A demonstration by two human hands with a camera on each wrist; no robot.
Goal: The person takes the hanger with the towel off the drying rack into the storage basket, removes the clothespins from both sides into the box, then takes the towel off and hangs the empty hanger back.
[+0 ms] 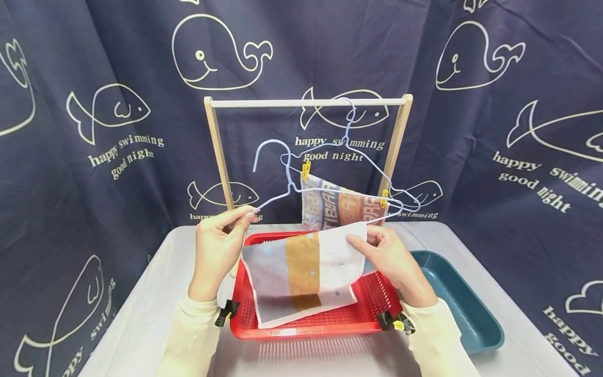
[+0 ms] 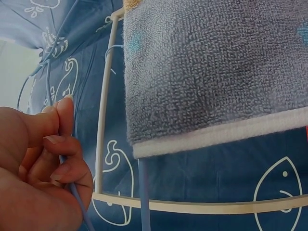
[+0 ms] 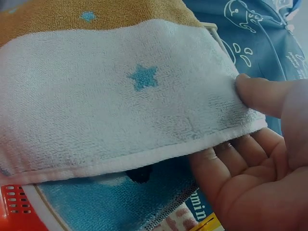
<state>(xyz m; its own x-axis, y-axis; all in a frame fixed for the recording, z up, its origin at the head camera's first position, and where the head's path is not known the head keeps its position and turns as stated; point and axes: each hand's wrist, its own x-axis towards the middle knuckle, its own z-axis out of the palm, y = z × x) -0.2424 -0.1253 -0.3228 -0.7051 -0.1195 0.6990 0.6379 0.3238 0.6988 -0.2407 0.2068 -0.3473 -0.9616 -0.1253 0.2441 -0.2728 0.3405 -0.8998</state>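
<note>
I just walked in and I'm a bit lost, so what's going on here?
A person's left hand pinches a blue hanger while the right hand holds the white end of a striped towel draped over the hanger's lower bar. This hanger is held off the rack. Behind, a lettered towel hangs from a second hanger on the rack, with yellow clips at its top corners. A red basket sits below.

Left of centre, I have my left hand [image 1: 219,248] pinching, thumb [image 2: 36,126] against forefinger [image 2: 66,115]; right of centre, my right hand [image 1: 393,256] grips, thumb uppermost; both forearms [image 1: 194,337] extend from the frame's bottom edge.
</note>
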